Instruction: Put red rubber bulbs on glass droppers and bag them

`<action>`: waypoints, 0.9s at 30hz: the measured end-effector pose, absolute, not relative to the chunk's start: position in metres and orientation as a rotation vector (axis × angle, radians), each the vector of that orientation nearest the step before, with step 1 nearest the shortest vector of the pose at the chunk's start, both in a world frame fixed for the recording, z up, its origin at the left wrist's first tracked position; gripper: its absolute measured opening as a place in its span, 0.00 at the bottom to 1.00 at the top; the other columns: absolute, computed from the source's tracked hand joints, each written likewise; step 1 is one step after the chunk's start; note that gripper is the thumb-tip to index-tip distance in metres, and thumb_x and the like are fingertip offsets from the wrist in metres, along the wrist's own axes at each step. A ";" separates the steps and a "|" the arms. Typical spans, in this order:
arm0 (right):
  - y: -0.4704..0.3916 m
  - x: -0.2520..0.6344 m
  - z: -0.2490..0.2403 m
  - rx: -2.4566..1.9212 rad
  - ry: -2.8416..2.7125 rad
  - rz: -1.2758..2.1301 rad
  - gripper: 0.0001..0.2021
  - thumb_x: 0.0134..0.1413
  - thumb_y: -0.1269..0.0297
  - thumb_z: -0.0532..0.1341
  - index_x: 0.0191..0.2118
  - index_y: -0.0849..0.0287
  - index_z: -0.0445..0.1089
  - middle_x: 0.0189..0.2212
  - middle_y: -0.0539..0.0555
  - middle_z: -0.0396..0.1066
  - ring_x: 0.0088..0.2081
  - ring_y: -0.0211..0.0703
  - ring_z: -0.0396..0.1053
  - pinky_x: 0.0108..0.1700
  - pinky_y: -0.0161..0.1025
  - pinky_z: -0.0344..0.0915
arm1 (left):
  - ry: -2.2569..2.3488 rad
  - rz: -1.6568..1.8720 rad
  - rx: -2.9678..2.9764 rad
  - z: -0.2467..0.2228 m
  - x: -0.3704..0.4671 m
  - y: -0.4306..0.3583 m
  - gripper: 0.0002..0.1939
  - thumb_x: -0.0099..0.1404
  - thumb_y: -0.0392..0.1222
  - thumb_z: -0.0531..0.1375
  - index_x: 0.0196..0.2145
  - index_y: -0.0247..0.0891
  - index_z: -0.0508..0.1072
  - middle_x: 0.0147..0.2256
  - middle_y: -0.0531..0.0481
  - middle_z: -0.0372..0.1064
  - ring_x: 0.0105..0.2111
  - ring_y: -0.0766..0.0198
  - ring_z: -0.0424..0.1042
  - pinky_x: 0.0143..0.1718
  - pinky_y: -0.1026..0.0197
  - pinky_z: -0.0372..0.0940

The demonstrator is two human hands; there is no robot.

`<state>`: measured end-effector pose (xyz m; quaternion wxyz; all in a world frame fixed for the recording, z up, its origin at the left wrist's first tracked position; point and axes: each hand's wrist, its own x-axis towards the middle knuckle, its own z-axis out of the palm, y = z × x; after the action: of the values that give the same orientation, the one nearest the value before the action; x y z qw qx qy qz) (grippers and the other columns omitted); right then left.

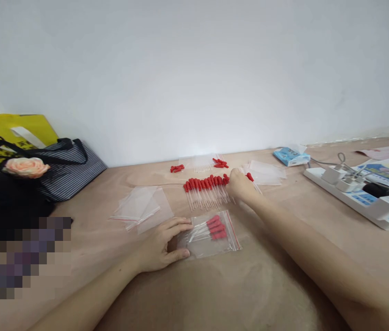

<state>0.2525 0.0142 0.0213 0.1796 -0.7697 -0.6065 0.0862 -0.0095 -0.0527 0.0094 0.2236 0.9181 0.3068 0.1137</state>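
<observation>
My left hand (166,243) lies on the table with thumb and fingers apart, touching the left edge of a clear zip bag (197,249). Inside that bag are several droppers with red bulbs (217,227), their clear stems pointing left. Behind it, more red-bulbed droppers (203,184) lie side by side in a row, bulbs toward the wall. At the row's right end is my right hand (240,185), its fingers drawn together; the hand hides its fingertips and whatever is between them. A red bulb (250,177) shows just right of that hand.
Flat zip bags (139,204) lie left, and another stack (266,172) lies right. Loose red bulbs (177,168) are near the wall. A power strip (356,197) with plugs and a blue tissue pack (290,156) are right. A striped bag (66,172) stands left.
</observation>
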 end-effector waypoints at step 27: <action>-0.099 0.259 -0.017 -1.086 -0.789 1.413 0.19 0.42 0.54 0.60 0.37 0.55 0.53 0.28 0.48 0.65 0.25 0.36 0.68 0.29 0.38 0.66 | 0.851 0.327 2.549 0.009 -0.009 -0.052 0.24 0.57 0.49 0.56 0.50 0.41 0.60 0.52 0.46 0.58 0.52 0.57 0.57 0.51 0.54 0.56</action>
<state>0.2594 -0.0987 -0.0170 0.5617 -0.4611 -0.3349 0.5998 -0.0092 -0.0524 0.0090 0.2156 0.9195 0.3068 0.1179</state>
